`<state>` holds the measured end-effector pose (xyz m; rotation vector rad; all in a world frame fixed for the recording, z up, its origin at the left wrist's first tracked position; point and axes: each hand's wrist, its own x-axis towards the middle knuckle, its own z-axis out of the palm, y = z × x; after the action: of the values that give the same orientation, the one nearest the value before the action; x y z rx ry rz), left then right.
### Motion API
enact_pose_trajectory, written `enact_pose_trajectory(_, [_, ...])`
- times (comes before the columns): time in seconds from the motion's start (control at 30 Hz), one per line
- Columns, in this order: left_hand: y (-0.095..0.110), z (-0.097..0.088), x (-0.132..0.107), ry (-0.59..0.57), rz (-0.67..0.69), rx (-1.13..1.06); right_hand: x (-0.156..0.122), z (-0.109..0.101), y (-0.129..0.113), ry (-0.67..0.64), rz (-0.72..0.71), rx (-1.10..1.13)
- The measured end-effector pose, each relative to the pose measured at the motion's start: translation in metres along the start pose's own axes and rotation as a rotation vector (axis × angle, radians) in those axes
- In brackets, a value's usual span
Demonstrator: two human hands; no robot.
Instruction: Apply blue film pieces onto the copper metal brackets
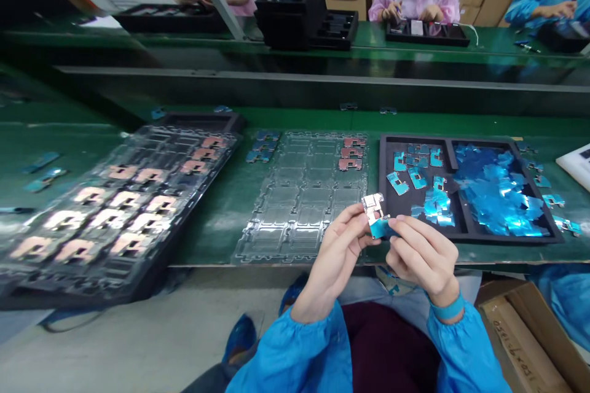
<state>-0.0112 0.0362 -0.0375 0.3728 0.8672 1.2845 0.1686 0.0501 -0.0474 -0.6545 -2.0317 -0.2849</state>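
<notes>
My left hand point(338, 245) pinches a small silvery metal plate point(373, 206) at the near edge of the green bench. My right hand point(421, 255) pinches a strip of blue film point(381, 228) at the plate's lower corner; the film is partly off the plate. Both hands are closed and hover just in front of a clear plastic tray point(299, 196), which holds three copper-coloured plates point(351, 153) at its far right. A black two-part tray point(461, 233) to the right holds blue-filmed plates point(410, 172) in its left part and loose blue film scraps point(498, 190) in its right part.
A dark stack of trays point(115, 209) with several copper plates lies at the left. A cardboard box point(530, 338) stands at my lower right. Across a conveyor point(295, 83), other people in pink and blue sleeves work at black trays point(426, 34). Black tray stacks point(290, 12) stand mid-back.
</notes>
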Motion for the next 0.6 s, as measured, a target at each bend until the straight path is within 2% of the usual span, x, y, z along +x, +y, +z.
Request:
enact_pose_trajectory(0.2, [-0.002, 0.0, 0.004, 0.089, 0.021, -0.088, -0.008, -0.004, 0.001, 0.001, -0.02, -0.001])
enact_pose_trajectory(0.3, [-0.002, -0.004, 0.009, 0.151, 0.06, -0.136, -0.018, -0.007, -0.003, 0.005, 0.043, 0.016])
enact_pose_trajectory(0.43, [0.004, -0.014, 0.019, 0.241, 0.154, -0.183, -0.032, -0.011, 0.001, 0.125, 0.291, -0.005])
enact_pose_trajectory(0.53, [0.011, -0.021, 0.022, 0.277, 0.247, -0.18, -0.035, -0.012, 0.025, 0.232, 0.581, -0.215])
enact_pose_trajectory(0.6, [0.016, -0.024, 0.022, 0.279, 0.296, -0.155, -0.034, -0.011, 0.047, 0.209, 0.783, -0.272])
